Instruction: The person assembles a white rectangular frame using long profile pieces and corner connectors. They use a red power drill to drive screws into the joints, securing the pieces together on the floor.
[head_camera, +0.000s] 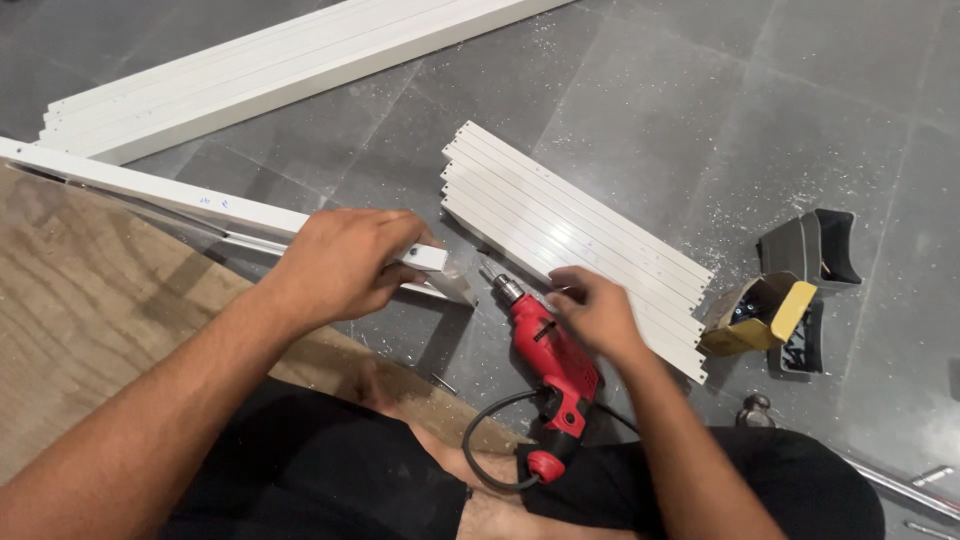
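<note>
My left hand (345, 262) grips the near end of a long white metal bar (150, 188) that runs up to the left over a plywood board (80, 300). A red power drill (552, 365) lies on the grey floor between my knees, its chuck pointing toward the bar's end. Over the drill's body rests my right hand (595, 310), fingers curled, touching the edge of a stack of short white bars (570, 235). Whether it grips anything is unclear.
A bundle of long white bars (270, 70) lies across the top left. An open yellow cardboard box of dark screws (755, 315) and black plastic trays (815, 245) sit at right. Metal shavings are scattered on the floor. A black cord (490, 440) loops by my legs.
</note>
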